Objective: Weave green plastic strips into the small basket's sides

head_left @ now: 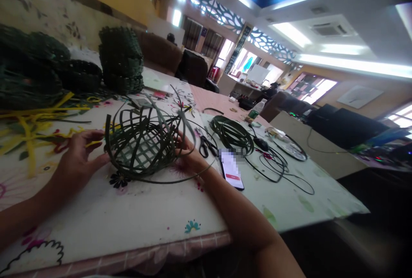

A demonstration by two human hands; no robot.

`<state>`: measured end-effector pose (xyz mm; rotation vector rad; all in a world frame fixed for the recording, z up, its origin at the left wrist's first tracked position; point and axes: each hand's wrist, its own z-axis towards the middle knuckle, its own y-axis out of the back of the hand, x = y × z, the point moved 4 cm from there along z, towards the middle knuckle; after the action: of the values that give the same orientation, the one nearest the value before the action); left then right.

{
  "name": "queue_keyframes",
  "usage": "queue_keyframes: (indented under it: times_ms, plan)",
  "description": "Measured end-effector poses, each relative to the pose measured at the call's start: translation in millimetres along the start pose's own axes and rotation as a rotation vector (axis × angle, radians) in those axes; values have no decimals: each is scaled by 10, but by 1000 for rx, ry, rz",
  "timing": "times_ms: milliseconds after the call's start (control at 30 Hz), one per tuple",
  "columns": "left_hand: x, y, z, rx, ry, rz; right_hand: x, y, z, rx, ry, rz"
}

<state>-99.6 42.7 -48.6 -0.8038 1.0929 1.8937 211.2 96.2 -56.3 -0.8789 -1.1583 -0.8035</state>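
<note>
A half-woven basket [141,151] of dark green flat strips lies on the flowered tablecloth, its lattice showing and long loose strip ends sticking up and out. On its left side my left hand [80,155] grips the edge, thumb and fingertips against the strips. My right hand [186,153] is closed round strips at the right side; the basket partly hides its fingers. One long thin strip loops over my right forearm. Black-handled scissors [207,147] and a lit phone [231,169] lie just right of my right hand.
Finished dark green baskets [120,61] stand stacked at the back left. Yellow strips [28,134] lie scattered before them. Right of the basket are a coil of green strip [231,135], a black mouse [260,144], looped cable [283,168] and a plastic bottle [256,110].
</note>
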Motion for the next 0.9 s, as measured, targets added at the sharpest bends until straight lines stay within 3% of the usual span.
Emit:
queue_keyframes:
  times_ms: [100,167,300,467,633,900]
  plan:
    - [26,-64,48,156,150,-208,23,-7,26,77,-30,59]
    - [11,-78,83,198,151,-235,42,5,53,118,-62,48]
    - [30,-62,157,211,56,-137,89,47,104,137,-81,-19]
    - [194,-46,210,227,15,-24,70,51,118,114,-80,-85]
    - [325,-67,227,245,22,-52,21,32,121,60,-64,25]
    - [260,-75,262,269,1,-7,88,50,172,39,-72,-40]
